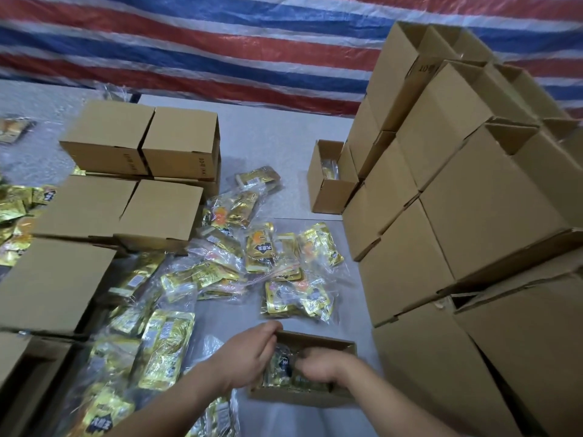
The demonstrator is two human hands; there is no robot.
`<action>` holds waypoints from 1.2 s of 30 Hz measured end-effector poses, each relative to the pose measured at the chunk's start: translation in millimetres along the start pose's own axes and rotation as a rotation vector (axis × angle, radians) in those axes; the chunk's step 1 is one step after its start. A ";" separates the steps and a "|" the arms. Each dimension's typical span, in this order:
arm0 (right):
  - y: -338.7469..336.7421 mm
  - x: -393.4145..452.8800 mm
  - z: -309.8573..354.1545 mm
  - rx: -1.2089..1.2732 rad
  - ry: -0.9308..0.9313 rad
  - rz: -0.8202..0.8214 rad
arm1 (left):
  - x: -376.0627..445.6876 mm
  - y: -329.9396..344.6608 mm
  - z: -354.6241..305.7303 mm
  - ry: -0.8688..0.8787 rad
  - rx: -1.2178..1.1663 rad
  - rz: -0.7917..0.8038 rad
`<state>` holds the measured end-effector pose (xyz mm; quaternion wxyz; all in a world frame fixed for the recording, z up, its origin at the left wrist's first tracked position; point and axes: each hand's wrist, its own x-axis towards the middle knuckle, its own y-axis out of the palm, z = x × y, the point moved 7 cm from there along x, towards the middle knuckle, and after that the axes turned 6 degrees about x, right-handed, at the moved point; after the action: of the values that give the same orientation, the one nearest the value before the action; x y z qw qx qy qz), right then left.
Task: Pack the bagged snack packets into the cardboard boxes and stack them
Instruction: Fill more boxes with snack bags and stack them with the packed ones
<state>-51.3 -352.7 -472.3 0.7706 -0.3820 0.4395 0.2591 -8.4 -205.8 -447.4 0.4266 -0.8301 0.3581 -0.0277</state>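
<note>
Starting at the left, closed cartons [138, 143] sit stacked beside loose bagged snack packets [252, 247], soft, light and likely slippery, best pinched at a bag's edge. The left hand [249, 353] curls over the open box [315, 395] rim; the right hand [325, 364] presses a packet inside, its grip blurred. Taller box stacks [457, 200] rise right.

Back wall: a woven plastic tarpaulin [220, 48] hangs across the whole rear of the scene, striped red, blue and white, wrinkled, the stripes slanting down toward the right.
Bench: a pale grey bench [268, 134] with a smooth matte top; its far edge meets the tarpaulin.
Left surface: a second pale grey surface [38, 102], speckled in texture, beside the bench, with a dark gap between them.
Light: soft, even, cool; only faint shadows.
</note>
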 end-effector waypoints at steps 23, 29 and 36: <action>-79.3 -21.9 13.1 0.106 -0.278 -0.643 | 38.6 -65.8 25.4 -0.111 0.127 -0.141; -109.6 -26.5 6.5 0.334 -0.300 -0.664 | 141.6 -119.9 55.0 -0.517 0.247 -0.163; -132.5 -19.9 -0.8 0.495 -0.270 -0.708 | 209.0 -80.1 77.0 -0.583 0.394 0.022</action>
<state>36.1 -430.7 -407.4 0.9304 -0.2757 0.2260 -0.0857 219.5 -251.6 -492.2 0.6633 -0.7007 0.2180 0.1465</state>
